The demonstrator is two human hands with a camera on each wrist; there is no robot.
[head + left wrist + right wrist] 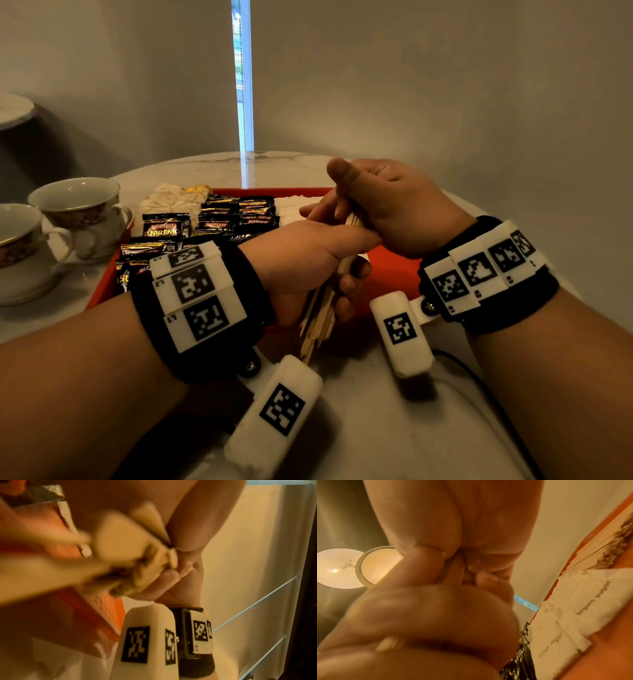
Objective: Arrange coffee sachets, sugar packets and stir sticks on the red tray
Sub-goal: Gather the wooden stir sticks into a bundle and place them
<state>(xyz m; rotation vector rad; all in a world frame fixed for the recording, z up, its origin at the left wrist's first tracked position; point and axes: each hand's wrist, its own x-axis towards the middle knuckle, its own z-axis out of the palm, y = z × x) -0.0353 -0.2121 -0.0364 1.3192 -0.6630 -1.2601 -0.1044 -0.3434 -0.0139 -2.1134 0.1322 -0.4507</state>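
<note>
A bundle of wooden stir sticks [320, 315] is held upright-tilted above the near part of the red tray [390, 270]. My left hand [308, 267] grips the bundle around its middle. My right hand [376, 205] pinches the upper ends of the sticks [453, 569]. Black coffee sachets [236, 216] lie in rows on the tray's left half. White brown sugar packets [573, 601] lie on the tray behind my hands, partly hidden in the head view. In the left wrist view the stick ends [120, 555] are blurred and close.
Two white teacups [78, 205] stand on the marble table [359, 411] left of the tray. A pile of pale wrapped packets [174, 200] sits at the tray's far left corner. A dark cable [479, 383] runs across the near right of the table.
</note>
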